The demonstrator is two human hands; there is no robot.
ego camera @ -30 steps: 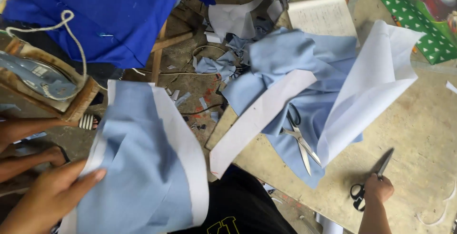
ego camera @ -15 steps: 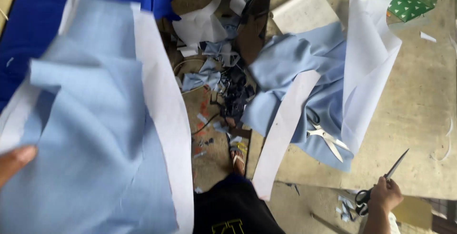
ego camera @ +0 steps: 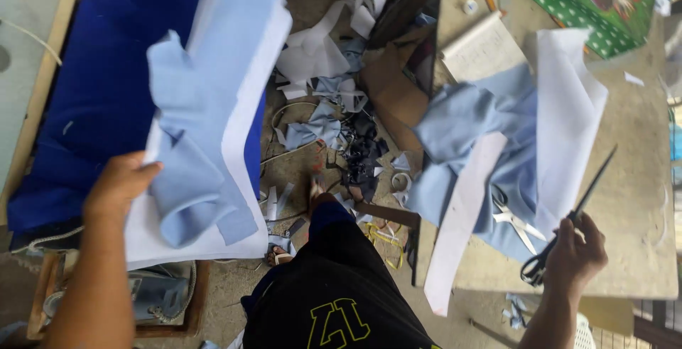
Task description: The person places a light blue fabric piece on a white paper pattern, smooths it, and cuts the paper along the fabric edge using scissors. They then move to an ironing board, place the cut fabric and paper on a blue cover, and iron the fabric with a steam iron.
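My left hand [ego camera: 121, 186] grips a stack of light blue fabric [ego camera: 195, 115] backed with white interlining [ego camera: 241, 143], holding it over a dark blue cloth [ego camera: 99, 72] on the left surface. My right hand [ego camera: 575, 253] holds black scissors [ego camera: 568, 217] by the handles, blades pointing up and away, above the wooden table [ego camera: 639, 178]. Beside that hand lies a heap of light blue fabric [ego camera: 469, 122] with white sheets [ego camera: 568, 100] and a second, white-handled pair of scissors [ego camera: 518, 225] on top.
Fabric scraps [ego camera: 327, 107] and cords litter the floor between the two surfaces. My legs in black shorts [ego camera: 334, 285] are at the bottom. A green patterned wrap [ego camera: 590, 1] and a notebook [ego camera: 483, 47] lie at the table's far end.
My left hand has carried the blue and white pieces further left over the dark blue cloth. My right hand has lifted the black scissors higher above the table.
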